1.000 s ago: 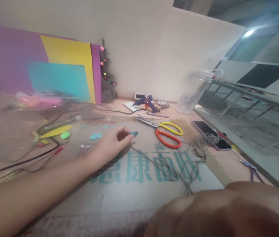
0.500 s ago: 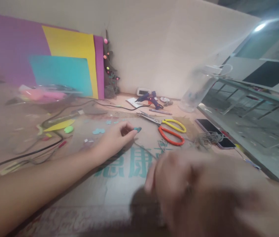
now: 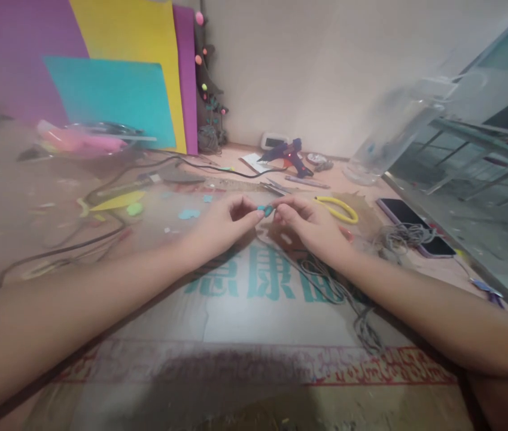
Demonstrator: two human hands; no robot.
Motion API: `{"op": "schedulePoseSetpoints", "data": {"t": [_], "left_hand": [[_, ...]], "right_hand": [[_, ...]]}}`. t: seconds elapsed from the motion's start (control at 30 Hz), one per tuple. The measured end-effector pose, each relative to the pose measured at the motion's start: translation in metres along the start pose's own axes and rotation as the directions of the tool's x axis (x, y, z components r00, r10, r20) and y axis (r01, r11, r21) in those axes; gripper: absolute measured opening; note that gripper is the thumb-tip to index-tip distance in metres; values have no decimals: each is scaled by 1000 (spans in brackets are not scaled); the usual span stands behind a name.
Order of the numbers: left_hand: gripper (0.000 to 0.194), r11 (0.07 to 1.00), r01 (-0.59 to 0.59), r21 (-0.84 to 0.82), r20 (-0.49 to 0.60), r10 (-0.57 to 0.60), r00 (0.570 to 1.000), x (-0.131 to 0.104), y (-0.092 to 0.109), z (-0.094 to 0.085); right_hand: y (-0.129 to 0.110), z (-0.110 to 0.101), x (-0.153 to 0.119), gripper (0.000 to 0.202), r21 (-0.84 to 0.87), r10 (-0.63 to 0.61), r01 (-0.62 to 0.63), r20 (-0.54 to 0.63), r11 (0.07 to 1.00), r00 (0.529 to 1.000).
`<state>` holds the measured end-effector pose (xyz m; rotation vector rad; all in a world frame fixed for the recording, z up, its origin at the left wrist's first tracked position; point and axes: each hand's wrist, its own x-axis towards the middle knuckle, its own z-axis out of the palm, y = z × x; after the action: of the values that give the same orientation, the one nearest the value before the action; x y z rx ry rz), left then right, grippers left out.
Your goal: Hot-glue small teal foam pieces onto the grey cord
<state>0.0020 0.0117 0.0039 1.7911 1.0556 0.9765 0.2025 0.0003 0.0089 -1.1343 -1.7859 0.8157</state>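
A small rolled teal piece sits pinched between the thumb and finger of my left hand. My right hand meets it from the other side, its thumb and fingertips closed at the piece's right end. Grey cord runs loosely from below my fingers, under my right wrist, and bunches on the board. Scissors lie just behind my right hand, which hides most of the red handle and part of the blades. Light blue cutouts lie beyond my left wrist.
A dark glue gun with a small red light stands at the back. At right are a phone, tangled cord and a clear plastic jug. Coloured sheets lean on the wall. A black cable crosses the left side.
My right hand, blurred and close to the camera before, has moved forward and left to the teal piece. The cord now lies slack on the board. The view has tilted down.
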Motion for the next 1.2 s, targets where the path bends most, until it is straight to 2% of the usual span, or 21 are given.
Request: {"op": "schedulePoseSetpoints", "data": {"t": [0.1,0.4,0.73,0.8,0.97,1.2], "left_hand": [[22,999,-12,35,-6,13,1000,-1,2,1],[19,980,-85,179,-10,88,996,-7,5,1],[18,968,-112,225,-33,122,992,-7,6,2],[17,965,-116,236,-44,130,991,-7,5,1],[15,975,-94,203,-59,108,992,-6,2,1],[17,991,-49,122,-68,58,996,-3,-2,1]], "right_hand": [[-1,2,-1,19,61,26,-28,38,998,999],[-2,3,-2,20,87,60,-66,70,994,996],[1,2,-1,23,121,77,-88,88,989,993],[2,2,0,23,145,65,-74,68,987,996],[7,1,5,18,139,-26,39,-96,990,995],[13,0,6,22,90,-85,96,-120,991,989]]}}
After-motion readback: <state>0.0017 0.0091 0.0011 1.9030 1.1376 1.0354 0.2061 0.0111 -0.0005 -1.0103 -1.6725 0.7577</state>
